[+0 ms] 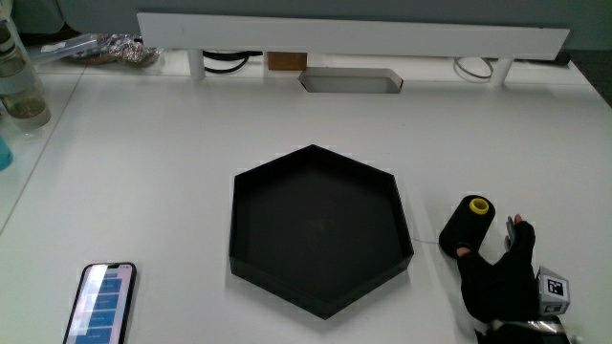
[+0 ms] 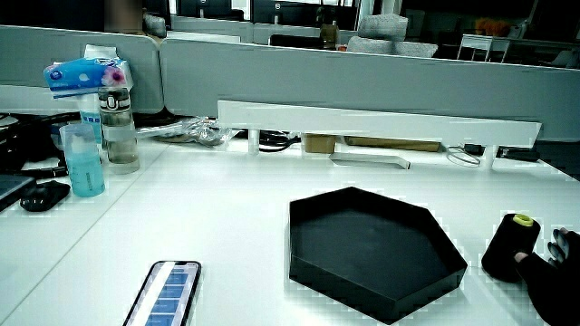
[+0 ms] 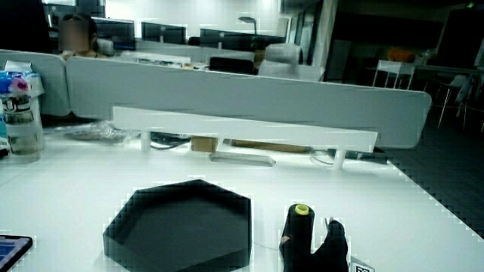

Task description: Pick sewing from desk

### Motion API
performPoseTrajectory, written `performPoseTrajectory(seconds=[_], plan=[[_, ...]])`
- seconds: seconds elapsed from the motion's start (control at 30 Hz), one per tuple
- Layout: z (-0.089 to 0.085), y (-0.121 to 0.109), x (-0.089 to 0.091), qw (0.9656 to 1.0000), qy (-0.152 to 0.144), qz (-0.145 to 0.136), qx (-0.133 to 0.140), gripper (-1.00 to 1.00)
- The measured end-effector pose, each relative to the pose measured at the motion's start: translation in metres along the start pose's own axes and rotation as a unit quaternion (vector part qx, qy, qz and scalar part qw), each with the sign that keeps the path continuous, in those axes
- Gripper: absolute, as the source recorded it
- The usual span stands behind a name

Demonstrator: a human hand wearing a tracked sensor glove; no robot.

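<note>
The sewing thread is a black spool with a yellow core (image 1: 469,225), standing upright on the white desk beside the black hexagonal tray (image 1: 232,220), and it appears in both side views (image 2: 507,244) (image 3: 299,230). The gloved hand (image 1: 497,256) rests on the desk right beside the spool, a little nearer to the person. Its thumb touches the spool's lower side, while its fingers are spread and stay off the spool. The patterned cube (image 1: 553,290) sits on the back of the hand. The hand also shows in both side views (image 2: 553,272) (image 3: 331,245).
A phone (image 1: 101,301) with a lit screen lies near the desk's near edge, apart from the tray. A clear bottle (image 2: 118,127), a blue bottle (image 2: 83,163) and a black mouse (image 2: 43,195) stand at the desk's side. A white riser shelf (image 1: 354,38) runs along the partition.
</note>
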Motion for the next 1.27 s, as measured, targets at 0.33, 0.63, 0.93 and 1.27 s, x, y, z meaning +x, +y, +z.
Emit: performPoseTrajectory(seconds=[0.33,0.63,0.93,1.27], plan=[[-0.015,0.011,-0.016,0.9994,-0.003,0.001,0.034,0.00],[-0.016,0.016,-0.024,0.9978,-0.008,0.033,0.057,0.80],[-0.014,0.011,-0.019,0.9968,-0.007,0.041,0.068,1.00],[-0.018,0.009,-0.032,0.9968,0.055,0.045,0.035,1.00]])
